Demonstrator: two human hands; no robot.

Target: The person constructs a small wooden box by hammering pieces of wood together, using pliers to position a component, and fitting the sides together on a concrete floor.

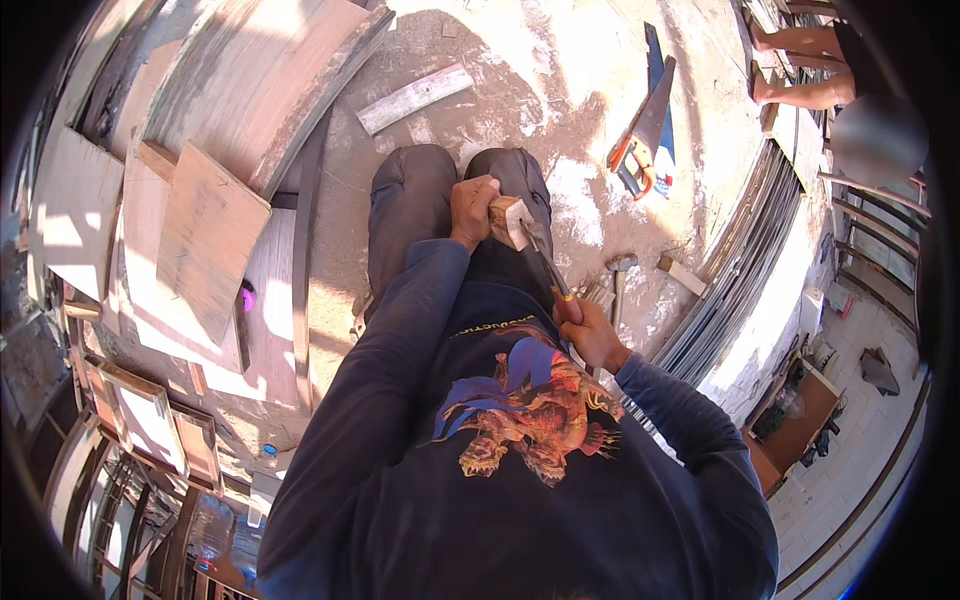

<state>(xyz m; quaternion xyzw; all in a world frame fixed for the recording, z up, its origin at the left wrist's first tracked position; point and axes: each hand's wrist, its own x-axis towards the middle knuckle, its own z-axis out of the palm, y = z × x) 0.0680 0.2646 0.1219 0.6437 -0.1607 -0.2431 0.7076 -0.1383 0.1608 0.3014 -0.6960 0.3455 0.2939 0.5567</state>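
Note:
My left hand (472, 210) is closed round a short wooden block (508, 222) above my thighs. A pale notch is cut into the end of the block that faces right. In my right hand (592, 335) is a slim metal tool, apparently a chisel (544, 262), gripped by its brown wooden handle. Its dark blade slants up and left, and the tip meets the block at the notch. Whether the tip presses into the wood is too small to tell.
Two handsaws (652, 130) lie overlapped on the ground ahead right. A hammer (618, 280) and a wood offcut (682, 274) are right of my knees; a plank (414, 98) lies ahead. Wooden panels (215, 240) stack up left, metal bars (745, 255) run along the right. Another person's bare legs (805, 70) show far right.

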